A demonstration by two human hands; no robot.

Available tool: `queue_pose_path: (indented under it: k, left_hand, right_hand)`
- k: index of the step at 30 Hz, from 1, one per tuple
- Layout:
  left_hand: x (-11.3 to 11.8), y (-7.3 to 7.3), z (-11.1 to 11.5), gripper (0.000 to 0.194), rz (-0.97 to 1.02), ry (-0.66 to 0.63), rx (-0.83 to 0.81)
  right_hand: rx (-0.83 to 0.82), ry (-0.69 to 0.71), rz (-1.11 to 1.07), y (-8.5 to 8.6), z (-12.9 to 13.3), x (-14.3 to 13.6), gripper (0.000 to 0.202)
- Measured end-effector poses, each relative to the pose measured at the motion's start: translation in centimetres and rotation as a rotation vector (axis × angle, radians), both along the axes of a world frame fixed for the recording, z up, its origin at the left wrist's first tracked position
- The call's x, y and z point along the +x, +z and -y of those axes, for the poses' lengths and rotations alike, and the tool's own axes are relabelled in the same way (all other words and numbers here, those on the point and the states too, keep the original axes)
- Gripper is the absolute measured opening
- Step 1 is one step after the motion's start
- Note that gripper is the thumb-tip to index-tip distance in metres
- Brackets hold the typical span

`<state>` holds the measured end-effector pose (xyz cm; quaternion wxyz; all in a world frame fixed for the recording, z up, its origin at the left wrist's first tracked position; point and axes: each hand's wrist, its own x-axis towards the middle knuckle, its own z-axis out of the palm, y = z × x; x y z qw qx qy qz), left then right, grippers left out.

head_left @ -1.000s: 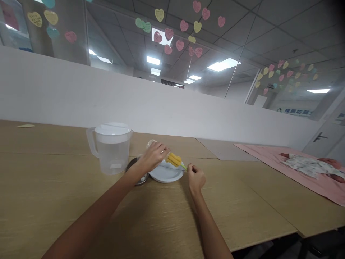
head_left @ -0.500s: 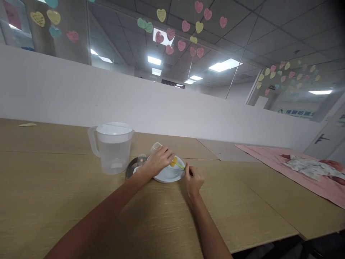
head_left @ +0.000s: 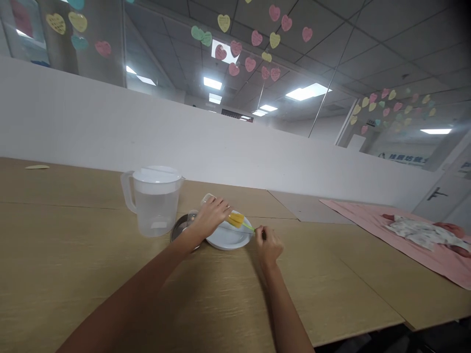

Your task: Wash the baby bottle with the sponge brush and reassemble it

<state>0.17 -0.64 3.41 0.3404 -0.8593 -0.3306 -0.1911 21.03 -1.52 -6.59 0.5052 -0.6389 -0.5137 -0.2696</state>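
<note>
My left hand [head_left: 210, 219] is closed around a clear bottle [head_left: 208, 198], which lies tilted with its mouth to the right; the palm hides most of it. A bottle brush with a yellow sponge head [head_left: 236, 219] and a thin green handle sticks out of the bottle's mouth. Whether the sponge's tip is still inside is hard to see. My right hand [head_left: 270, 244] is closed on the handle's end. Below the brush sits a white bowl [head_left: 228, 241]. Partly behind my left wrist are a dark metal dish [head_left: 176, 229] and a small clear dome-shaped cap [head_left: 192, 217].
A lidded clear pitcher [head_left: 156, 208] of water stands to the left of the dish. On the right, a doll in patterned clothes [head_left: 419, 230] lies on a pink cloth [head_left: 349, 213]. A white wall [head_left: 221, 152] borders the wooden table's [head_left: 147, 304] back edge.
My right hand has moved slightly right with the brush, and my left hand slightly left with the bottle. More of the yellow sponge shows outside the bottle.
</note>
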Motion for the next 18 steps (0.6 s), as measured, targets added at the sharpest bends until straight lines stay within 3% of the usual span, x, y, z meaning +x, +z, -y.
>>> queue_pose_path:
  k: [4, 8, 11, 14, 18]
  left_hand:
    - [-0.8, -0.2, -0.8, 0.034, -0.034, 0.023, -0.010]
    - [-1.1, 0.1, -0.8, 0.031, 0.019, 0.013, -0.067]
    - [-1.1, 0.8, -0.5, 0.037, 0.229, -0.039, -0.196]
    - [-1.2, 1.6, 0.0, 0.051, 0.500, -0.073, -0.347]
    - [-1.0, 2.8, 0.8, 0.054, 0.841, -0.150, -0.592]
  right_hand:
    - [-0.195, -0.104, -0.237, -0.1, -0.4, 0.8, 0.037]
    - [-0.410, -0.113, -0.473, 0.4, -0.4, 1.6, 0.042]
    - [-0.530, -0.092, -0.518, 0.2, -0.5, 1.9, 0.038]
    - [-0.669, -0.069, -0.414, -0.4, -0.8, 1.8, 0.033]
    - [-0.797, -0.030, -0.263, -1.3, -1.2, 1.4, 0.040]
